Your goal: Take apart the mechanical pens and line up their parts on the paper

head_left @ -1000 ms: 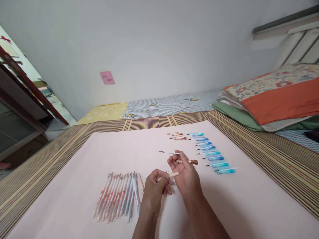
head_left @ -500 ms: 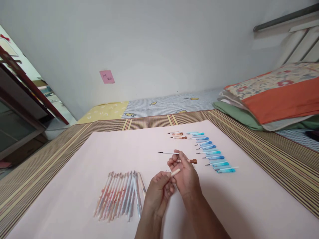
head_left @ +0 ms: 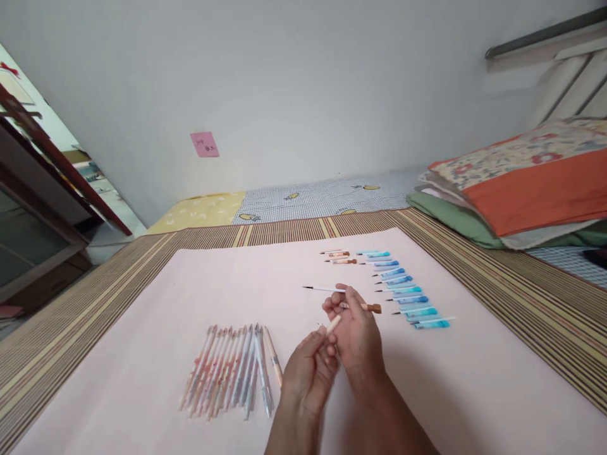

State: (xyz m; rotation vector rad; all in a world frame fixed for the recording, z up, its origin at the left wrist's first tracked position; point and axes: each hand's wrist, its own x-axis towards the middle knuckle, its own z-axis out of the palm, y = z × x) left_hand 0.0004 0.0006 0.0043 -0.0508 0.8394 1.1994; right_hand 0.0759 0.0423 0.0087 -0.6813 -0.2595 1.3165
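Between the thumb and fingers of my left hand point(head_left: 306, 370) is a short cream pen barrel piece point(head_left: 334, 325), its upper end close to my right palm. My right hand point(head_left: 361, 341) is curled around two things. A slim white pen refill point(head_left: 320, 289) with a dark tip sticks out to the left from its upper fingers. Below that, a pen cap with a brown end point(head_left: 374, 308) pokes out to the right; its other end is partly hidden by the fingers. Both hands are just above the pale pink sheet point(head_left: 227, 284), nearly touching each other.
A row of pens point(head_left: 227, 373) lies at the left of the sheet. At the right is a column of blue pen parts point(head_left: 403, 291) with refills, and brown-ended parts point(head_left: 339, 261) lie at the back. Folded bedding point(head_left: 531, 189) is stacked at the far right, on the striped mat point(head_left: 303, 235).
Both hands have shifted slightly to the right with the parts in them. The cream barrel piece now tilts more steeply upward. The pens on the sheet lie as before.
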